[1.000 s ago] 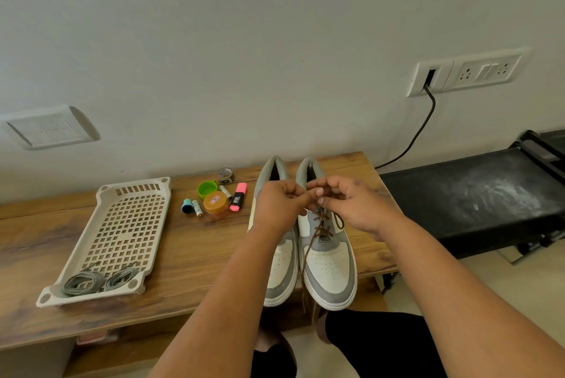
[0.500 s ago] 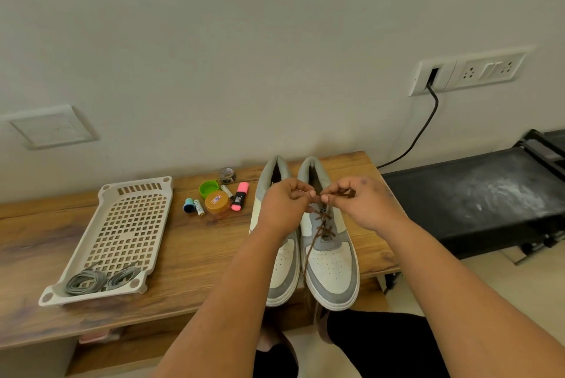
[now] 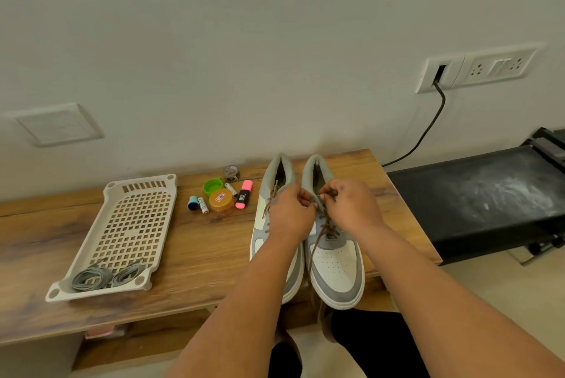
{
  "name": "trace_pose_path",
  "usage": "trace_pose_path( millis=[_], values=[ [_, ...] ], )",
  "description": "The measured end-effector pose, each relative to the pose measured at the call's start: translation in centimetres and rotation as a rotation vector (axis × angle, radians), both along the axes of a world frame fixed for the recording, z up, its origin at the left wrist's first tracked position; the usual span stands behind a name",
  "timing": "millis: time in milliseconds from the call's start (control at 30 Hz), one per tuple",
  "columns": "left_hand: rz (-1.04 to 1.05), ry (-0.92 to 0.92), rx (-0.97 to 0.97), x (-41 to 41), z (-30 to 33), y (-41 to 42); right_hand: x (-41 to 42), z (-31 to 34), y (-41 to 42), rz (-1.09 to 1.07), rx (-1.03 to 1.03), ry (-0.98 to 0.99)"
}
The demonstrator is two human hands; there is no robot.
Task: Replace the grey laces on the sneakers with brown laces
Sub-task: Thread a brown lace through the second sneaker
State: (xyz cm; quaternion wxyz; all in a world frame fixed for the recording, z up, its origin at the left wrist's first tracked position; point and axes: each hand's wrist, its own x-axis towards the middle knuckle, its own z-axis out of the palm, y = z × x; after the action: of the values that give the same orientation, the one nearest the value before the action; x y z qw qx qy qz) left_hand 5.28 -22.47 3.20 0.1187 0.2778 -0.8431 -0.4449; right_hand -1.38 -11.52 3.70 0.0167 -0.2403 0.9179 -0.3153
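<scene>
On the wooden counter (image 3: 195,243), near its right end, the pair of sneakers (image 3: 334,258) was set side by side, toes outward. Brown lace (image 3: 324,226) was pinched in the grip of the left hand (image 3: 290,212) and right hand (image 3: 351,209) over the right shoe's upper eyelets. Grey laces (image 3: 104,276) were coiled in the tray (image 3: 134,194). Step judged: late lacing; next, threading or tying, requiring even tension.
</scene>
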Motion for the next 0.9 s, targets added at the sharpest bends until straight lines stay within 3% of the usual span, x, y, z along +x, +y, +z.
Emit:
trace_pose_path(
  millis=[267, 400, 633, 900],
  values=[
    [0.01, -0.031, 0.012, 0.1, -0.5, 0.2, -0.5, -0.1, 0.1, 0.079, -0.032, -0.085],
    [0.017, -0.009, 0.044, 0.2, -0.4, 0.3, -0.5, -0.5, 0.5, 0.136, 0.05, -0.106],
    [-0.001, -0.001, 0.04, 0.3, -0.3, 0.2, -1.2, -0.9, 1.1, 0.091, -0.175, -0.26],
    [-0.001, 0.008, 0.061, 0.2, -0.6, 0.0, -1.0, -1.3, 0.8, 0.093, -0.198, -0.379]
  ],
)
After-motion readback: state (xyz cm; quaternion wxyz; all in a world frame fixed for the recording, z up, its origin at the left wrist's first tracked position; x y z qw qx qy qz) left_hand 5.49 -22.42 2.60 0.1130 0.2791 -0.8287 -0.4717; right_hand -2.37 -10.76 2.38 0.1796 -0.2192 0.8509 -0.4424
